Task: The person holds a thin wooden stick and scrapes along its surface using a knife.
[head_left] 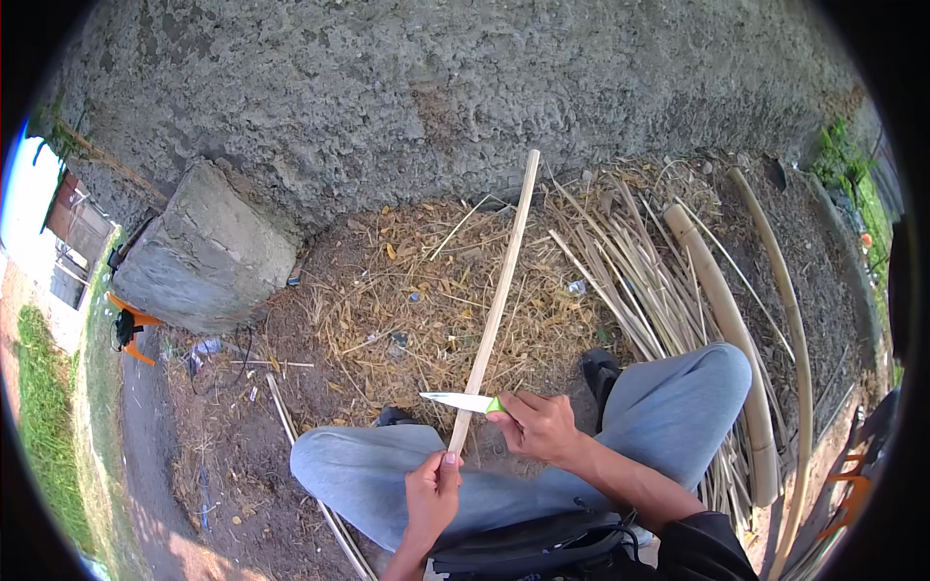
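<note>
A long, pale bamboo strip slants up and away from my lap toward the wall. Its near end is pinched between the thumb and fingers of my left hand, which is closed. My right hand is closed round the green handle of a small knife. The blade points left and lies across the strip, a little beyond my left hand. From this view I cannot tell whether the edge bites into the strip. Most of the knife's handle is hidden in my right fingers.
Thin bamboo strips lie piled on the right, beside a thick split bamboo length and a curved pole. A rough wall rises ahead, with a concrete block at left. Shavings cover the ground between.
</note>
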The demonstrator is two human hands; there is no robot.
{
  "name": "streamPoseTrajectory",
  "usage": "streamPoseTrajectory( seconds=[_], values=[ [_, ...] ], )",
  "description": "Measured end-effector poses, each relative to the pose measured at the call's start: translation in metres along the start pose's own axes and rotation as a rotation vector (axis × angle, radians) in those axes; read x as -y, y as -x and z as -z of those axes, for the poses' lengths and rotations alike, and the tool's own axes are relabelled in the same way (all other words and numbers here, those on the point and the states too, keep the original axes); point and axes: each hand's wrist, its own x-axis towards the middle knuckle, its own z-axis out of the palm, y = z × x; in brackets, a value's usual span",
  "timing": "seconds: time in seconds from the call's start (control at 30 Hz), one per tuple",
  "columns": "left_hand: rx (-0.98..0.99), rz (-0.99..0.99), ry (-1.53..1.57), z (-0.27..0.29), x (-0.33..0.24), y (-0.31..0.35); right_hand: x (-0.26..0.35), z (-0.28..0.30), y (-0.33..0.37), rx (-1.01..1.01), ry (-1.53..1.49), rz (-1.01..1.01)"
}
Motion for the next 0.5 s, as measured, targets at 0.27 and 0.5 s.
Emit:
streamPoseTrajectory(
  seconds=[0.27,0.5],
  values=[
    [-0.079,-0.055,-0.192,0.000,-0.014,-0.003,-0.002,-0.008,-0.006,-0.078,0.037,0.002],
    [-0.102,-0.038,-0.179,-0.001,-0.006,0.000,-0.002,-0.015,-0.007,-0.091,0.012,0.000]
  ],
)
